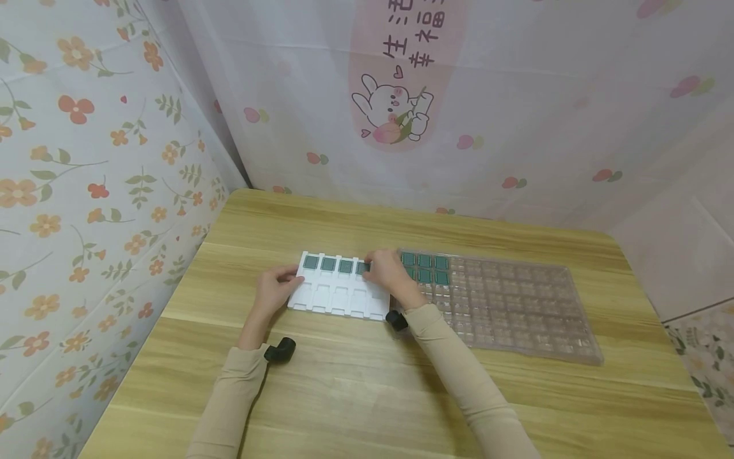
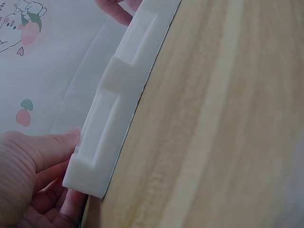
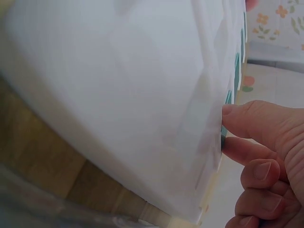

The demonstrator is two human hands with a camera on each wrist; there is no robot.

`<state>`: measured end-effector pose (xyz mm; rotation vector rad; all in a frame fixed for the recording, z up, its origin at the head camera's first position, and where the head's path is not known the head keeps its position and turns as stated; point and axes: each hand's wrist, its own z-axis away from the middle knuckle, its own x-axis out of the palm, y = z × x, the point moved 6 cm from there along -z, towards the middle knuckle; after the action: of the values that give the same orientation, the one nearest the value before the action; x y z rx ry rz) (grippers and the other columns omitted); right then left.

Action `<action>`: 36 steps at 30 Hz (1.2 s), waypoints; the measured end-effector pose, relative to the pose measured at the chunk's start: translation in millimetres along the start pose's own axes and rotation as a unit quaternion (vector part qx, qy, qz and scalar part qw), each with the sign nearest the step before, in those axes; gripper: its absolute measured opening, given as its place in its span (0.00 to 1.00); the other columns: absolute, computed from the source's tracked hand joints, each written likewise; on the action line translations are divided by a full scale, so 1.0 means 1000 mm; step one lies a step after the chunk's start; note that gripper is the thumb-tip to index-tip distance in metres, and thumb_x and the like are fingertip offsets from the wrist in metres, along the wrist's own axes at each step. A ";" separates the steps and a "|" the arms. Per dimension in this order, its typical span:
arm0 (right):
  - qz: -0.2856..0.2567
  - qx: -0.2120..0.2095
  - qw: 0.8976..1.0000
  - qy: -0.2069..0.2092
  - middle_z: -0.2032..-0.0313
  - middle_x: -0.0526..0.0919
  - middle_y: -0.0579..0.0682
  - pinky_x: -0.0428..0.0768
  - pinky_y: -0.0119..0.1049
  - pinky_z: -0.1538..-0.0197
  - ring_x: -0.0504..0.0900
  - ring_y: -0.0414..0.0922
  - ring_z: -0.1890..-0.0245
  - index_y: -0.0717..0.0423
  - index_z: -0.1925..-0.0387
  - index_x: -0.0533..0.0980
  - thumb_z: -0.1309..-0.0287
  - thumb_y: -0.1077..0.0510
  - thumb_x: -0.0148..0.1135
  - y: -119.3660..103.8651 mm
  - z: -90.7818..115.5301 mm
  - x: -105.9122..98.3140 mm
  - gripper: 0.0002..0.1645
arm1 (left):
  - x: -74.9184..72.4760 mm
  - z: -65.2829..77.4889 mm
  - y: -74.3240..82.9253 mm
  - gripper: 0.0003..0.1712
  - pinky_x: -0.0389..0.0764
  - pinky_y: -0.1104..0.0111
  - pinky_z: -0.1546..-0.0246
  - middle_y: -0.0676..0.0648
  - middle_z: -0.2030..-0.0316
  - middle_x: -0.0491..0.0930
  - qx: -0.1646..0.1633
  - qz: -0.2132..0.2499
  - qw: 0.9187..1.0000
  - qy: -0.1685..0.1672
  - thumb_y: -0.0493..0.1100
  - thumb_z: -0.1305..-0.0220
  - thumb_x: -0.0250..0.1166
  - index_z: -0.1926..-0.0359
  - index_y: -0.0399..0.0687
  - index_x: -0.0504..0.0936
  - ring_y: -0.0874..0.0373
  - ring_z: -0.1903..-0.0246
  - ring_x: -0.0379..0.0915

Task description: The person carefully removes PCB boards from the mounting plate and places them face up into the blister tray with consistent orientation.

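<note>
A white plastic tray with two rows of slots lies on the table, several green square chips seated along its far row. My left hand grips the tray's left end, thumb on the upper edge and fingers behind it. At the far right of the same row, my right hand pinches a green chip between thumb and index finger, right at the tray's edge. Its other fingers are curled in the right wrist view. The hand covers the last slot in the head view.
Right of the white tray lies a large clear plastic tray with many small pockets; several green chips sit in its far left corner. Black wrist devices are on both arms. A printed curtain hangs behind the wooden table.
</note>
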<state>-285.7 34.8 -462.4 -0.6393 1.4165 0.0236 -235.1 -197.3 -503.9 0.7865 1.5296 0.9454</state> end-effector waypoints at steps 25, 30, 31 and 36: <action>-0.035 0.035 0.999 -0.013 0.54 0.82 0.59 0.78 0.39 0.60 0.80 0.49 0.61 0.65 0.57 0.80 0.48 0.62 0.66 0.007 0.004 -0.007 0.16 | 0.001 -0.001 0.000 0.18 0.71 0.79 0.69 0.34 0.66 0.81 0.006 -0.001 1.000 0.003 0.33 0.46 0.67 0.54 0.29 0.80 0.47 0.65 0.77; -0.038 0.043 0.998 -0.010 0.53 0.81 0.59 0.78 0.39 0.59 0.78 0.49 0.61 0.65 0.57 0.80 0.49 0.62 0.66 0.013 0.009 -0.009 0.16 | 0.001 -0.001 -0.001 0.18 0.72 0.78 0.69 0.34 0.66 0.82 0.000 -0.001 1.000 -0.001 0.33 0.46 0.67 0.53 0.29 0.80 0.47 0.65 0.77; -0.042 0.044 0.998 -0.012 0.52 0.81 0.59 0.78 0.39 0.60 0.78 0.49 0.63 0.65 0.56 0.80 0.48 0.62 0.66 0.014 0.010 -0.009 0.17 | 0.001 -0.001 -0.001 0.18 0.72 0.78 0.69 0.34 0.66 0.82 -0.001 -0.001 1.000 -0.001 0.33 0.45 0.67 0.53 0.29 0.80 0.47 0.65 0.77; -0.065 0.039 0.997 -0.012 0.50 0.79 0.60 0.76 0.39 0.62 0.74 0.46 0.73 0.66 0.56 0.79 0.48 0.62 0.66 0.020 0.017 -0.012 0.17 | 0.001 0.000 -0.001 0.18 0.72 0.79 0.68 0.34 0.64 0.81 -0.004 0.001 1.000 -0.003 0.34 0.45 0.67 0.53 0.30 0.80 0.47 0.64 0.77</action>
<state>-280.5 62.6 -459.5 -0.6635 1.3429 -0.1263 -235.6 -197.4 -505.4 0.7851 1.5192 0.9490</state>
